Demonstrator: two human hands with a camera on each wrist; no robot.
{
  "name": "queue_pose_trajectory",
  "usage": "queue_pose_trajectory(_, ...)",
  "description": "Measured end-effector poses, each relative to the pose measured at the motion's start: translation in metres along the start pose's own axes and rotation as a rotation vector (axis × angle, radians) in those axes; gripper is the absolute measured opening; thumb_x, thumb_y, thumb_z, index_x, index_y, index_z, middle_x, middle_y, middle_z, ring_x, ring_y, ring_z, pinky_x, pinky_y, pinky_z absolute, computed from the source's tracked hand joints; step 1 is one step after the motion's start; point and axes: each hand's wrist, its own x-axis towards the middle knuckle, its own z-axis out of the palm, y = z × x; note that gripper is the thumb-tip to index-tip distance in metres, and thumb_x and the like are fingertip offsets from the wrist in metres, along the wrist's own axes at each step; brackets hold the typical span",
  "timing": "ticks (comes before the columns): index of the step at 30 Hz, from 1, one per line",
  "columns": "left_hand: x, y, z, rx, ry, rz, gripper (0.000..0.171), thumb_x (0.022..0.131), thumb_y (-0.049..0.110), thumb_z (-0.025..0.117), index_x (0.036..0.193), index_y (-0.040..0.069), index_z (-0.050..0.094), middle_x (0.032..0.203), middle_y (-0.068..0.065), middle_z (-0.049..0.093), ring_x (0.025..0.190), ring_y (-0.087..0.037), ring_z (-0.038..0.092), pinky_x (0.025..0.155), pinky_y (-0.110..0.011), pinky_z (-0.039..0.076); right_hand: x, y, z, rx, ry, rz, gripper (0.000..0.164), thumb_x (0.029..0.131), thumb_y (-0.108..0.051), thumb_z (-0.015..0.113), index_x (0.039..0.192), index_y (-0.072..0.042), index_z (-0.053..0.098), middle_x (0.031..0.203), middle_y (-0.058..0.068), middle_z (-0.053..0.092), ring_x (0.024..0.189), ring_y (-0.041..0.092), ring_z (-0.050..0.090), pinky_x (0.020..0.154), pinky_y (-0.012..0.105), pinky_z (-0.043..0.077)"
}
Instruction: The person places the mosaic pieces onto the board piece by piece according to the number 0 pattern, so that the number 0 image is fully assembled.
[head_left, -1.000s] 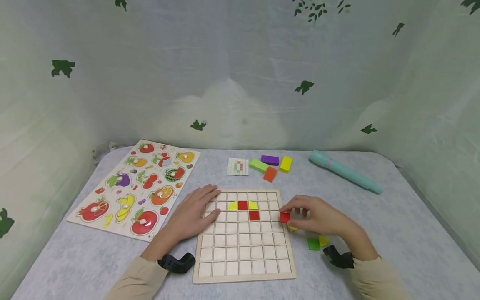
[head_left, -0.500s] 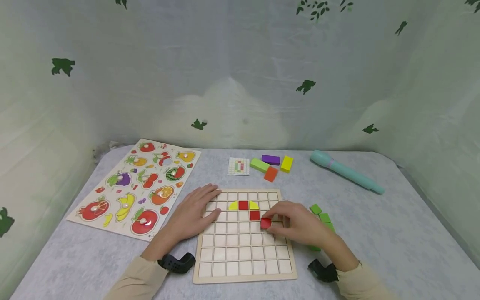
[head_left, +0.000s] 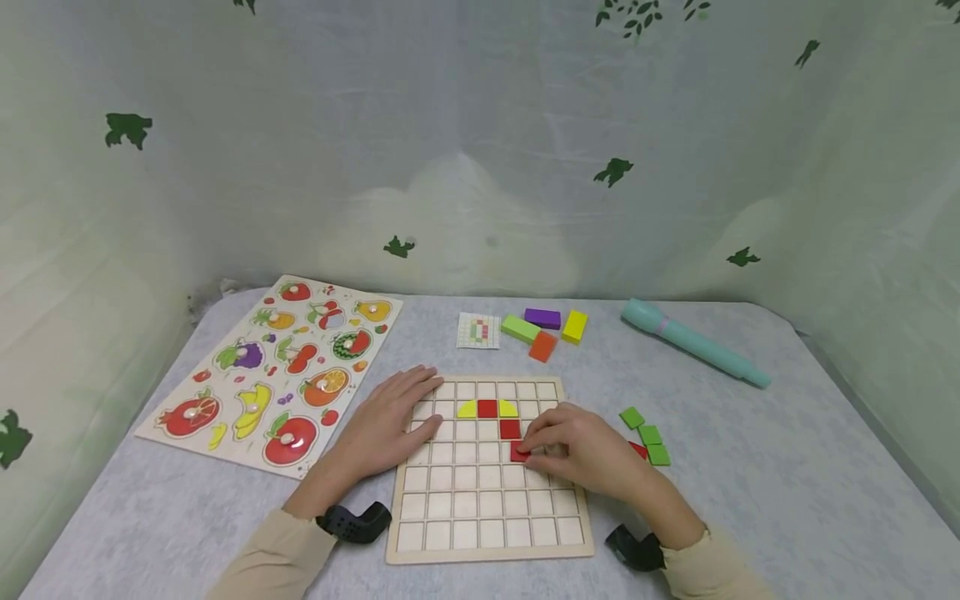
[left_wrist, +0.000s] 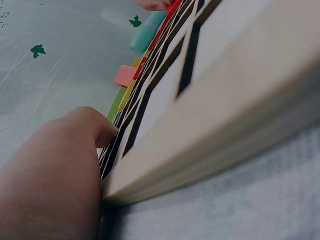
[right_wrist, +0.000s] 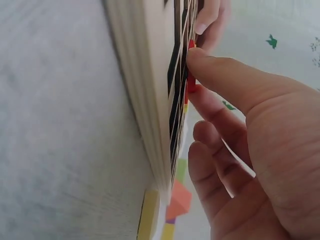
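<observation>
A wooden grid board [head_left: 489,557] lies in the middle of the table. My left hand [head_left: 390,429] rests on its left edge, thumb over the grid. Between the thumb and index finger of my right hand [head_left: 585,450] I pinch a red square tile [head_left: 517,452], slightly askew over the grid; the right wrist view shows the tile [right_wrist: 191,75] at the board's surface. Just above it sits another red tile [head_left: 510,429]. In the row beyond, a red tile [head_left: 487,408] lies between two yellow rounded pieces, the left one [head_left: 467,409] and the right one [head_left: 508,408].
Several green tiles [head_left: 649,435] and a partly hidden red tile [head_left: 639,450] lie right of the board. Behind it are a pattern card [head_left: 478,331] and several coloured blocks [head_left: 543,319]. A teal tapered tube-like object [head_left: 697,345] lies back right; a fruit puzzle [head_left: 300,375] lies left.
My right hand has carried the red tile leftward from beside the board's right edge onto the grid, uncovering green tiles. My left hand has stayed put.
</observation>
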Motion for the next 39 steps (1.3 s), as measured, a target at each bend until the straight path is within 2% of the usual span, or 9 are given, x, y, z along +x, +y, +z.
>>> queue_pose_trajectory(9, -0.001, 0.0, -0.003, -0.007, -0.014, -0.011, 0.057, 0.098, 0.035, 0.067, 0.147, 0.009, 0.056, 0.156, -0.01, 0.051, 0.151, -0.031, 0.039, 0.127, -0.052, 0.029, 0.002, -0.007, 0.009, 0.022, -0.003, 0.045, 0.021, 0.09, -0.02, 0.081, 0.111, -0.024, 0.083, 0.105, -0.012, 0.068, 0.097, 0.007, 0.058, 0.08, 0.023, 0.057)
queue_pose_trajectory(17, -0.001, -0.004, -0.003, 0.002, 0.004, -0.006, 0.057, 0.097, 0.033, 0.068, 0.147, 0.008, 0.057, 0.155, -0.011, 0.052, 0.15, -0.031, 0.041, 0.126, -0.051, 0.031, 0.004, -0.012, 0.013, -0.038, 0.008, 0.071, 0.022, 0.091, -0.022, 0.081, 0.112, -0.025, 0.082, 0.105, -0.01, 0.068, 0.097, 0.007, 0.058, 0.083, 0.024, 0.058)
queue_pose_trajectory(22, -0.001, -0.005, -0.001, 0.005, 0.006, -0.012, 0.058, 0.098, 0.035, 0.067, 0.148, 0.009, 0.056, 0.157, -0.01, 0.05, 0.15, -0.03, 0.04, 0.127, -0.051, 0.029, 0.0, -0.008, 0.011, -0.002, 0.019, 0.107, 0.024, 0.092, -0.022, 0.08, 0.116, -0.024, 0.081, 0.108, -0.012, 0.069, 0.101, 0.008, 0.06, 0.084, 0.025, 0.059)
queue_pose_trajectory(25, -0.002, -0.005, 0.002, 0.002, 0.001, -0.021, 0.058, 0.098, 0.035, 0.067, 0.148, 0.009, 0.056, 0.157, -0.01, 0.05, 0.151, -0.03, 0.04, 0.127, -0.05, 0.029, -0.007, -0.004, 0.008, 0.033, 0.04, 0.136, 0.023, 0.092, -0.021, 0.08, 0.115, -0.024, 0.081, 0.108, -0.012, 0.071, 0.102, 0.008, 0.062, 0.084, 0.026, 0.059)
queue_pose_trajectory(31, -0.004, 0.0, 0.007, -0.01, -0.02, -0.041, 0.058, 0.099, 0.038, 0.065, 0.149, 0.012, 0.055, 0.16, -0.007, 0.047, 0.153, -0.027, 0.036, 0.128, -0.047, 0.027, -0.031, 0.007, -0.004, 0.013, 0.094, 0.221, 0.026, 0.091, -0.019, 0.08, 0.116, -0.027, 0.079, 0.112, -0.014, 0.073, 0.099, 0.007, 0.061, 0.079, 0.025, 0.057)
queue_pose_trajectory(35, -0.004, 0.003, 0.005, -0.012, -0.011, -0.042, 0.058, 0.098, 0.038, 0.065, 0.149, 0.012, 0.055, 0.16, -0.007, 0.047, 0.154, -0.027, 0.035, 0.128, -0.048, 0.027, -0.047, 0.015, -0.015, 0.008, 0.139, 0.245, 0.03, 0.089, -0.018, 0.082, 0.118, -0.025, 0.077, 0.116, -0.011, 0.073, 0.091, 0.006, 0.059, 0.069, 0.021, 0.054)
queue_pose_trajectory(39, -0.004, 0.002, 0.0, -0.005, -0.007, -0.046, 0.058, 0.098, 0.038, 0.066, 0.149, 0.012, 0.055, 0.16, -0.007, 0.047, 0.154, -0.027, 0.034, 0.128, -0.048, 0.027, -0.059, 0.021, -0.023, 0.0, 0.175, 0.285, 0.032, 0.087, -0.017, 0.084, 0.117, -0.023, 0.077, 0.11, -0.011, 0.073, 0.081, 0.007, 0.055, 0.062, 0.019, 0.049)
